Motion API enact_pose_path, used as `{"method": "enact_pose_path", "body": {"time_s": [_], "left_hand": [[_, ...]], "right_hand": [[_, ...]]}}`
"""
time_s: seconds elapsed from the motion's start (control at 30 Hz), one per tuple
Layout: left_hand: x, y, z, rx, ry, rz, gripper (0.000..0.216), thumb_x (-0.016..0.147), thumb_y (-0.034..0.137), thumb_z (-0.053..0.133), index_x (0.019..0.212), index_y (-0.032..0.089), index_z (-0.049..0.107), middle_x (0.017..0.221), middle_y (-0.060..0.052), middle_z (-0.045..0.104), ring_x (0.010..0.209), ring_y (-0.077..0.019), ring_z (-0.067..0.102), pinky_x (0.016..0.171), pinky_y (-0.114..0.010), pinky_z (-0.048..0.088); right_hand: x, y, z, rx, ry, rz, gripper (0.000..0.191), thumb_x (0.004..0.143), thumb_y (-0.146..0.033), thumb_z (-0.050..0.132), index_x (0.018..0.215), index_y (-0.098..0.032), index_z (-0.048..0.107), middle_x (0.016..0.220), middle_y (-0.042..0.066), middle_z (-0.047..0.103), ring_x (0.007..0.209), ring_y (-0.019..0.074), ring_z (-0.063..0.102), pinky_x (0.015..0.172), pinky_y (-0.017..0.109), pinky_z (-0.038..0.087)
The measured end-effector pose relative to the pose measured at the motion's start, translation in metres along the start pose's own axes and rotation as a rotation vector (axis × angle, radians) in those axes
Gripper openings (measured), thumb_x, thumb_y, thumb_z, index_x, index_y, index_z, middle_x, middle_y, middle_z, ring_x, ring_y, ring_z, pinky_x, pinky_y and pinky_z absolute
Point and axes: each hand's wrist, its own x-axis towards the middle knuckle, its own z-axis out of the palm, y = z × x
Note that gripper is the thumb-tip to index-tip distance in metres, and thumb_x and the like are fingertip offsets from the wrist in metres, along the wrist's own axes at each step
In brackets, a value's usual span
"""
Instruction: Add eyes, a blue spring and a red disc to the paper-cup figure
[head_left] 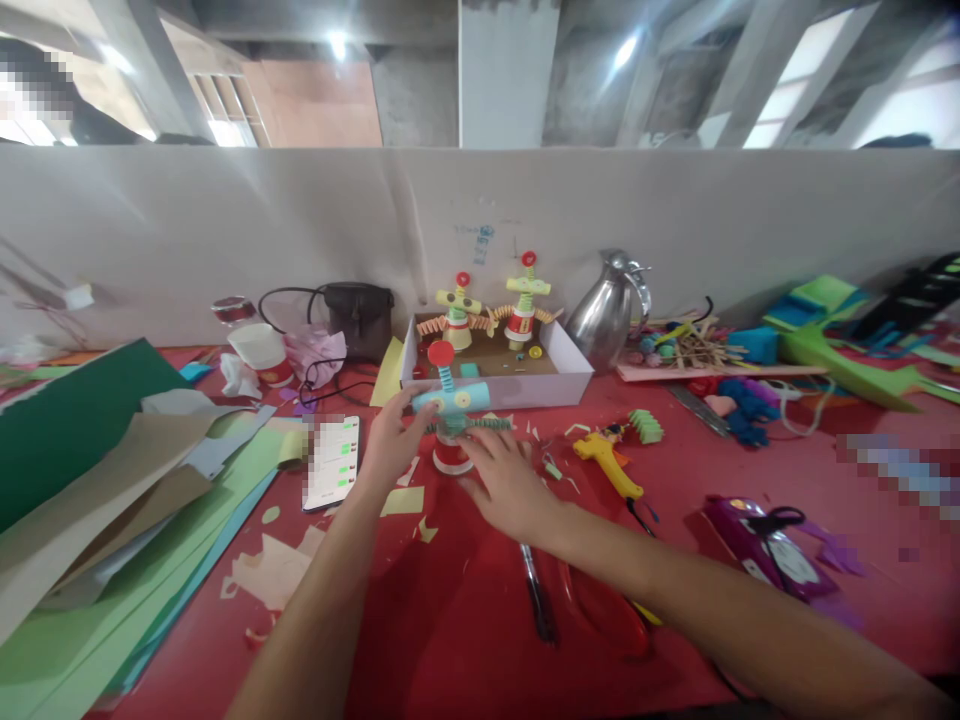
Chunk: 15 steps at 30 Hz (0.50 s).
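Observation:
A small paper robot figure (452,455) stands on the red table in front of me. Its head is a light-blue roll with round eyes, topped by a folded spring neck and a red disc; a red and white paper cup forms its body, with green folded-paper arms. My left hand (391,440) grips the left end of the blue roll between thumb and fingers. On the other side, my right hand (514,485) has its fingers stretched and apart, touching or very near the figure's right arm and cup. Its fingertips partly cover that arm.
Behind stands a white box (510,390) with two similar yellow-headed figures. A steel jug (602,312) is beside it. To the right lie a yellow glue gun (609,465) and a purple case (772,545). A phone (332,462), paper sheets (142,500) and a pen (537,595) are around.

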Motion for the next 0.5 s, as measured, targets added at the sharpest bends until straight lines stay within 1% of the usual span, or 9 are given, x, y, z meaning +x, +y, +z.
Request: {"method": "enact_pose_path", "body": {"time_s": [0.17, 0.3, 0.4, 0.5], "left_hand": [[0.0002, -0.0022, 0.0015, -0.03, 0.007, 0.002, 0.041, 0.089, 0.044, 0.058, 0.124, 0.025, 0.065, 0.125, -0.008, 0.068, 0.107, -0.0228, 0.065, 0.093, -0.038, 0.052], [-0.0001, 0.0001, 0.0029, -0.015, 0.02, 0.03, 0.041, 0.09, 0.042, 0.058, 0.127, 0.024, 0.063, 0.128, -0.009, 0.066, 0.115, -0.0233, 0.062, 0.098, -0.039, 0.049], [-0.0003, 0.0001, 0.003, -0.007, 0.034, 0.069, 0.045, 0.089, 0.041, 0.059, 0.13, 0.023, 0.06, 0.127, -0.01, 0.066, 0.113, -0.0231, 0.062, 0.099, -0.04, 0.049], [-0.0007, -0.0005, 0.0023, -0.014, 0.04, 0.08, 0.047, 0.089, 0.042, 0.06, 0.132, 0.024, 0.059, 0.127, -0.01, 0.066, 0.111, -0.0228, 0.063, 0.097, -0.039, 0.05]], "right_hand": [[-0.0018, -0.001, 0.0003, 0.013, -0.032, 0.007, 0.053, 0.093, -0.024, 0.052, 0.145, -0.022, 0.045, 0.148, 0.013, 0.046, 0.129, 0.0356, 0.043, 0.099, 0.058, 0.041], [-0.0016, -0.0011, 0.0008, 0.051, -0.036, 0.01, 0.054, 0.091, -0.021, 0.053, 0.145, -0.021, 0.045, 0.148, 0.014, 0.045, 0.132, 0.0349, 0.042, 0.103, 0.059, 0.04], [-0.0018, 0.0006, -0.0016, 0.102, -0.024, 0.007, 0.052, 0.092, -0.021, 0.053, 0.144, -0.02, 0.046, 0.148, 0.014, 0.046, 0.134, 0.0345, 0.041, 0.106, 0.059, 0.039], [-0.0033, 0.0043, -0.0075, 0.134, 0.018, -0.014, 0.047, 0.094, -0.023, 0.052, 0.14, -0.019, 0.05, 0.145, 0.014, 0.048, 0.134, 0.0334, 0.041, 0.109, 0.059, 0.038]]}}
